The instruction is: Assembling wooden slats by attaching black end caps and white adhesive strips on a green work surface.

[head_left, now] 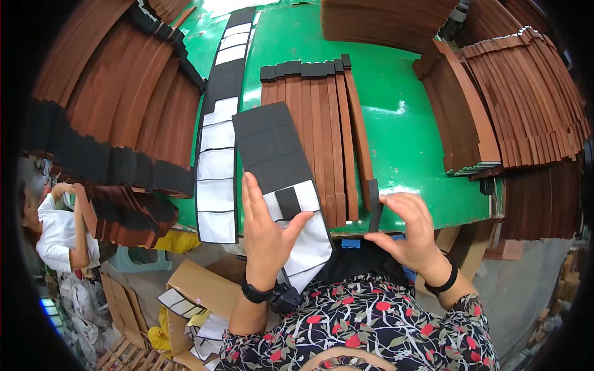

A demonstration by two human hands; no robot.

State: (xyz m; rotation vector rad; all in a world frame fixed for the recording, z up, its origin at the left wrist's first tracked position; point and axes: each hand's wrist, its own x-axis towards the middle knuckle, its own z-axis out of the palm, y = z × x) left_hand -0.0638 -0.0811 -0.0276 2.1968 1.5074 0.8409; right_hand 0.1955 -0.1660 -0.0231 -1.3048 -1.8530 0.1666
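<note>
My left hand [267, 238] lies on a sheet of black foam pads [272, 142], fingers straight and thumb spread apart. The sheet slants across the table edge toward my lap; its far part is black, its near part bare white backing. A single black pad [288, 203] remains on the white part beside my thumb. With thumb and fingers, my right hand [411, 232] holds a small black foam pad [374, 207] at the near end of a reddish-brown board [361, 142]. That board stands at the right of a row of similar boards [303, 130], whose far ends carry black pads.
Left of the row, another pad strip [216, 161] lies along the green table [396, 142]. Stacked brown boards [136, 93] fill the left side, and more board stacks [520, 93] the right. Open cardboard boxes [198, 284] stand below. A person in white [62, 232] works at far left.
</note>
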